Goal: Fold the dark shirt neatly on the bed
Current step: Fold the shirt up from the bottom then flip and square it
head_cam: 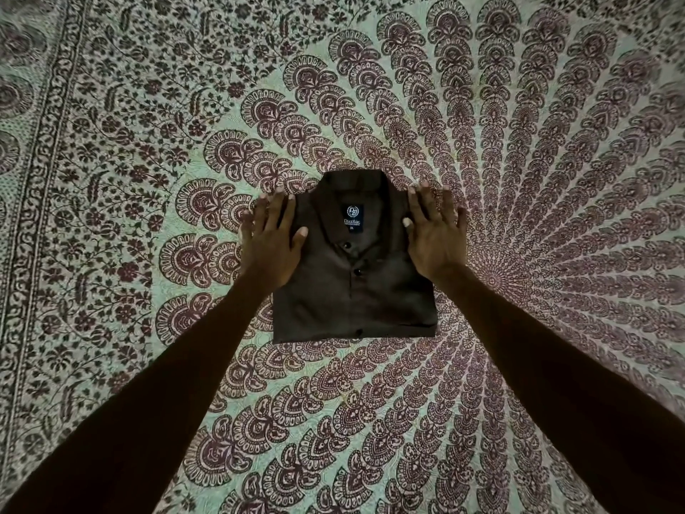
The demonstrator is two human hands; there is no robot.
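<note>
shirt: the dark shirt [356,291] lies folded into a tidy rectangle on the bed, collar at the far end, buttons [347,245] facing up
left hand: left hand [272,246] pressed flat on the shirt's left shoulder edge, fingers straight and spread, grip not closed around anything
right hand: right hand [435,239] same deal on the right edge, flat and loose, outer fingers over the bedspread [148,142]
tag: neck tag [352,217] visible, reads XL
bed: covered in a feather-print pattern
</note>
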